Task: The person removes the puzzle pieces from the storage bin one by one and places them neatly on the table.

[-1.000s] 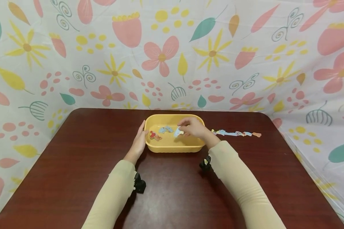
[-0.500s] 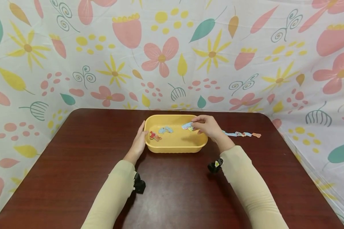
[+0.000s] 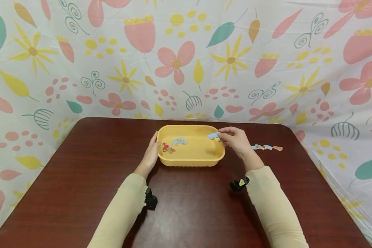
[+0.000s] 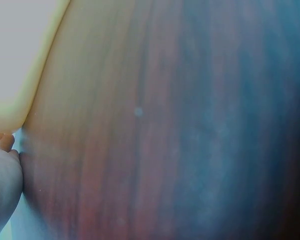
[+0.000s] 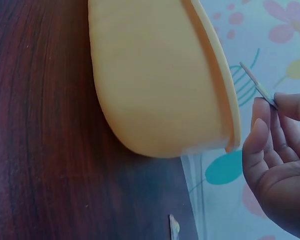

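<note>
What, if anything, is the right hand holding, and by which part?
The right hand pinches a flat, mostly light-blue piece by its right end, seen from the head camera.

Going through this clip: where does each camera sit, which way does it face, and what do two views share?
Head: on the person's head, facing forward and down at the table and yellow tray; left hand, right hand and sleeves show.
Left wrist: on that wrist, facing table and part of the tray; part of the left hand shows.
Right wrist: on that wrist, facing the tray; the right hand shows, pinching a flat piece.
Shared: both wrist views show tray and table.
</note>
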`<state>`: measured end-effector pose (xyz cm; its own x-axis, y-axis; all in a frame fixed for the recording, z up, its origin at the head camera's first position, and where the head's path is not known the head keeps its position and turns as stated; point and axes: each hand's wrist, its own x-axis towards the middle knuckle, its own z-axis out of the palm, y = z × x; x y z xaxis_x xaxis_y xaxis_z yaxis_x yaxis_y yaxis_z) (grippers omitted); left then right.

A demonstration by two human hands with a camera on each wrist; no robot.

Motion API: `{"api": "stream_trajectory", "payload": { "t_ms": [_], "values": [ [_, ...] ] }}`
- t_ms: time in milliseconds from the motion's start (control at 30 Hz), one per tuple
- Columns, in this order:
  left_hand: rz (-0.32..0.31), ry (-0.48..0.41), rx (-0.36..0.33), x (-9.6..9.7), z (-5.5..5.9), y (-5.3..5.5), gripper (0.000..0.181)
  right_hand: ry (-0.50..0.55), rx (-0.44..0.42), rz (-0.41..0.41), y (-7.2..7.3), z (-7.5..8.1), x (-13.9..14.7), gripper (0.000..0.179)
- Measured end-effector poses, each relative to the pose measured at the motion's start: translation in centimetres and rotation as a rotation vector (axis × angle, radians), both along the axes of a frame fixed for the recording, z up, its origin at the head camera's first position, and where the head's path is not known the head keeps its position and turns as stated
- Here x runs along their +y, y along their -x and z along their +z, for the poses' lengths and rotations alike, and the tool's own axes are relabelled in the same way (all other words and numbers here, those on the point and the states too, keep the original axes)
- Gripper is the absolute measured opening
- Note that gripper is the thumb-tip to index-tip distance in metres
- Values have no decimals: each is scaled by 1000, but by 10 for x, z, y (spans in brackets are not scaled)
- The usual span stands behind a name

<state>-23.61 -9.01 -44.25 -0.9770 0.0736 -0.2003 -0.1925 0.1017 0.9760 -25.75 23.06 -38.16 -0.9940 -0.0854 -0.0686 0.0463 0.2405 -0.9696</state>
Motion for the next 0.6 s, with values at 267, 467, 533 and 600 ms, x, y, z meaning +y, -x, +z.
{"api": "stream_trajectory", "payload": {
  "t_ms": [267,467,533,600],
  "values": [
    [13,-1,19,1,-2,0,58,107,12,-65,-7,-10,16,29],
    [32,26,38,2,-3,-1,59,247,19,-109,-12,-19,29,8],
    [33,25,36,1,-3,-1,59,273,14,-127,-15,-21,32,8],
    [31,22,30,1,-2,-1,59,284,12,-149,-17,-24,36,8]
  ]
}}
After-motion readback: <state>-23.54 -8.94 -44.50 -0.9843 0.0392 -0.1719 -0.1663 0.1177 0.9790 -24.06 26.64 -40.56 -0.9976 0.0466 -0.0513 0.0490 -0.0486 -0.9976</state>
